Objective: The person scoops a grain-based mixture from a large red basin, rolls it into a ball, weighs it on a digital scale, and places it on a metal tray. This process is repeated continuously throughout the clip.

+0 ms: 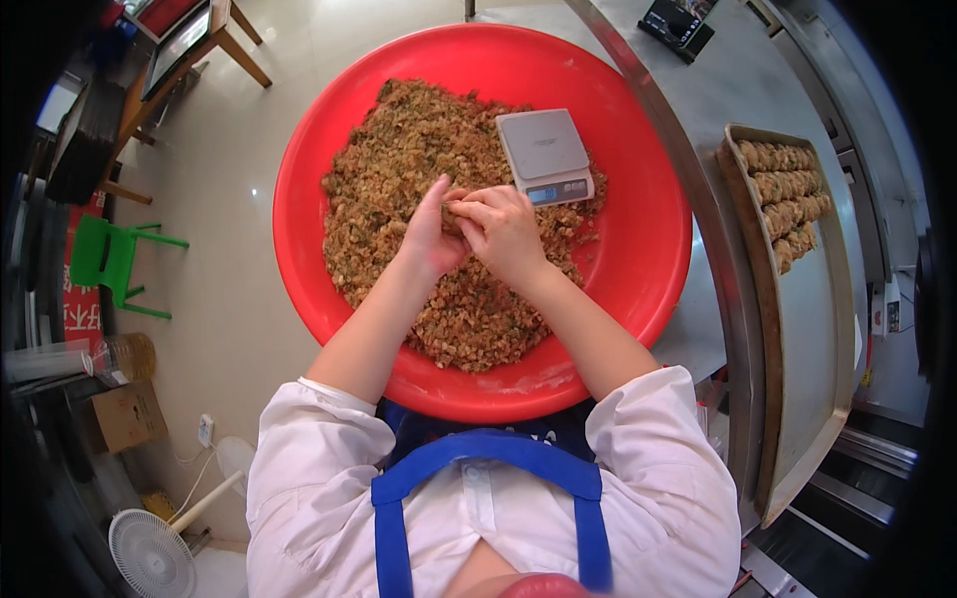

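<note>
A wide red plastic basin lies in front of me, holding a large heap of crumbly brown mixture with green bits. Above the heap my left hand cups a small lump of the mixture, palm turned inward. My right hand pinches the same lump with thumb and fingers, so the two hands touch and partly hide it. A digital kitchen scale rests on the mixture just beyond my right hand, its platform bare and its small display lit.
On the steel counter at the right lies a metal baking tray with rows of shaped balls at its far end. A black device stands beyond it. At left are a green chair, a cardboard box and a white fan.
</note>
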### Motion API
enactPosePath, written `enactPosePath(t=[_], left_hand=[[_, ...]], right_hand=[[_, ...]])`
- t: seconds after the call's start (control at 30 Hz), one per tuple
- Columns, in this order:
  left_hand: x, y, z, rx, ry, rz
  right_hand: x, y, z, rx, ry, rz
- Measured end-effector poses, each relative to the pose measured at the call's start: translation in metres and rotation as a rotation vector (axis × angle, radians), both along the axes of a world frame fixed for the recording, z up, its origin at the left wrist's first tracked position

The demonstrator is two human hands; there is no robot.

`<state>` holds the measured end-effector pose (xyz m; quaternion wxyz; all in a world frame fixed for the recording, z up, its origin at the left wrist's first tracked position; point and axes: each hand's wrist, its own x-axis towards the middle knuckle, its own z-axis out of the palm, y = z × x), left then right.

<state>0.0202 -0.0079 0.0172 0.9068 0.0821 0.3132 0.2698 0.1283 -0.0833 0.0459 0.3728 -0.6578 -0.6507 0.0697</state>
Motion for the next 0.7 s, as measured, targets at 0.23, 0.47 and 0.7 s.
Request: enactPosePath(t=[0.23, 0.47, 0.7], left_hand=[[0.006, -0.001, -0.003, 0.005, 0.284, 0.080], [0.001, 0.003, 0.008, 0.215, 0.347, 0.135], [-0.006, 0.006, 0.018, 0.194, 0.455, 0.234]], right_hand=[[0.004, 0.002, 0.002, 0.140, 0.021, 0.085], [0.005, -0.001, 0.016, 0.179, 0.130, 0.063], [0.011, 0.000, 0.004, 0.017, 0.240, -0.099]])
